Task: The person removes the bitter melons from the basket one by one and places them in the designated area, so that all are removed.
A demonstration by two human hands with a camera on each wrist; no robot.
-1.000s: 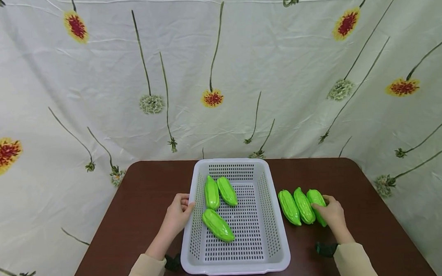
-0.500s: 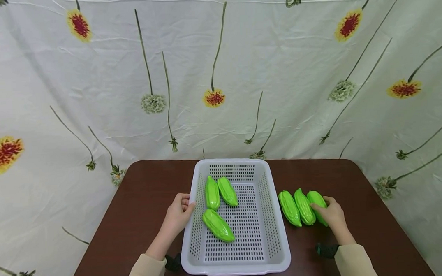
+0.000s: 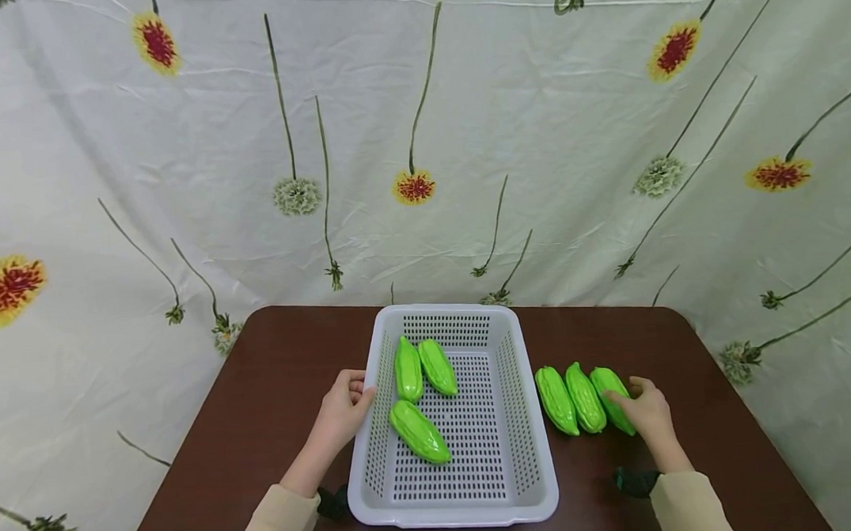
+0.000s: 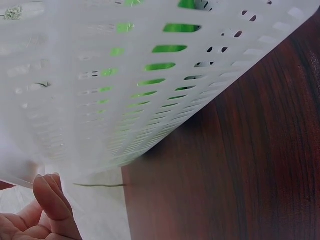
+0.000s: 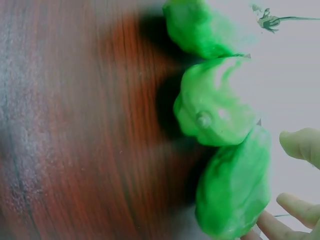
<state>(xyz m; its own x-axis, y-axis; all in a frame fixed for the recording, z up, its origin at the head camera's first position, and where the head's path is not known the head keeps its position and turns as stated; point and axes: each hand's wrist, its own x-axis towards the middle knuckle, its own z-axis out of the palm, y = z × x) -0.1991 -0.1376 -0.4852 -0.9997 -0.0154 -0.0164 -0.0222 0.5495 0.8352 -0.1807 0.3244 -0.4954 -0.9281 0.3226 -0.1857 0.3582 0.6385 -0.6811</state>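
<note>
A light grey plastic basket (image 3: 540, 443) with slotted walls stands on the table. Inside it, toward the left, lie three bright green ridged gourds, one of them the front gourd (image 3: 420, 432). At the basket's left rim, my left hand (image 3: 344, 408) pinches the edge between thumb and fingers (image 4: 52, 202). Three more gourds lie side by side to the right of the basket: the left gourd (image 3: 557, 401), middle gourd (image 3: 585, 397) and right gourd (image 3: 611, 398). My right hand (image 3: 649, 412) is beside the right gourd, its thumb (image 5: 302, 145) apart from it and its fingers spread near one end.
The dark brown table (image 3: 294, 366) has rounded far corners. Behind it hangs a pale cloth (image 3: 363, 141) printed with flowers. A dark band (image 3: 635, 482) is on the right wrist, beside the beige sleeve.
My right hand has shifted slightly right, its fingers loosening from the right gourd, which now leans a little more. My left hand keeps its hold on the basket rim.
</note>
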